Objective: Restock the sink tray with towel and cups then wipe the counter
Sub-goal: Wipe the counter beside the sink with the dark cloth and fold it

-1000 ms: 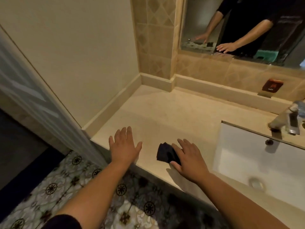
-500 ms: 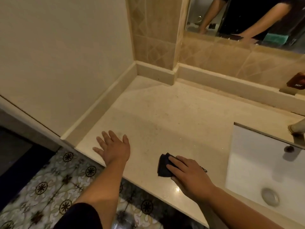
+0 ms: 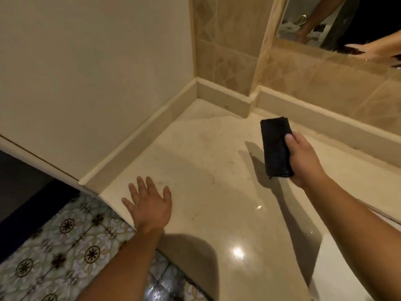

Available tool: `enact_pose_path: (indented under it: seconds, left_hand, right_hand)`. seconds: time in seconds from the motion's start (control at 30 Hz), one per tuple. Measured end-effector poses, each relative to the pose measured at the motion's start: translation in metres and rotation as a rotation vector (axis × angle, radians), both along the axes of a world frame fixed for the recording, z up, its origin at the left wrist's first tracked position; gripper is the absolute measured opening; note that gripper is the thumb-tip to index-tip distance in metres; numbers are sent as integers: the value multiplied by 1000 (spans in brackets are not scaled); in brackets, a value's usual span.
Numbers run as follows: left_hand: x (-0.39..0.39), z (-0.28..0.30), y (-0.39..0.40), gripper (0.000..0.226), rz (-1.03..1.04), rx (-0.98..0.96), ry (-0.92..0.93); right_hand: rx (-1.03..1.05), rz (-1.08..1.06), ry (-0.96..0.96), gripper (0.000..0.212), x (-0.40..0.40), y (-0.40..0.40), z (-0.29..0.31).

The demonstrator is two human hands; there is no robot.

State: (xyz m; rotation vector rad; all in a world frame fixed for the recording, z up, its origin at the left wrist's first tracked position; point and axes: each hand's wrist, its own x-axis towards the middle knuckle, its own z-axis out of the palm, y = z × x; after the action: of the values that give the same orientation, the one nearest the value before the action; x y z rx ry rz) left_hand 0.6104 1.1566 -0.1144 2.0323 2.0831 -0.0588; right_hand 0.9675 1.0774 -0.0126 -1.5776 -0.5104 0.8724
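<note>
A folded black cloth [image 3: 274,146] is gripped by my right hand [image 3: 303,158], thumb on top, and is held over the back part of the beige stone counter [image 3: 206,170], near the rear skirting. My left hand [image 3: 149,205] rests flat on the counter's front left edge with its fingers spread and nothing in it. No tray, towel or cups are in view.
The counter ends in a corner where the cream wall [image 3: 97,72] meets a tiled pillar [image 3: 227,51]. A mirror [image 3: 338,25] sits above the tiled backsplash at the right. A patterned tile floor [image 3: 65,246] lies below the front edge. The white sink rim [image 3: 338,268] shows at bottom right.
My right hand has lifted the black cloth from the counter's front edge and carried it toward the back. The view has swung left, so the sink is nearly out of frame. The left hand stays flat.
</note>
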Motion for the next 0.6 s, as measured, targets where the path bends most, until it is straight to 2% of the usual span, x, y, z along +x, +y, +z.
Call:
enact_pose_path:
  seconds: [0.07, 0.13, 0.23, 0.4, 0.6]
  left_hand:
    - [0, 0, 3, 75, 4, -10, 13]
    - [-1, -1, 2, 75, 7, -1, -3]
    - [2, 2, -3, 71, -9, 83, 2]
    - [2, -2, 4, 70, -11, 49, 34]
    - [4, -2, 3, 79, -17, 54, 12]
  right_hand:
    - [-158, 24, -483, 26, 29, 41, -10]
    - [-252, 162, -912, 28, 44, 74, -34]
    - [-364, 454, -1298, 33, 48, 109, -74]
    - [-466, 614, -1429, 46, 62, 135, -94]
    - [-336, 702, -1411, 48, 29, 109, -90]
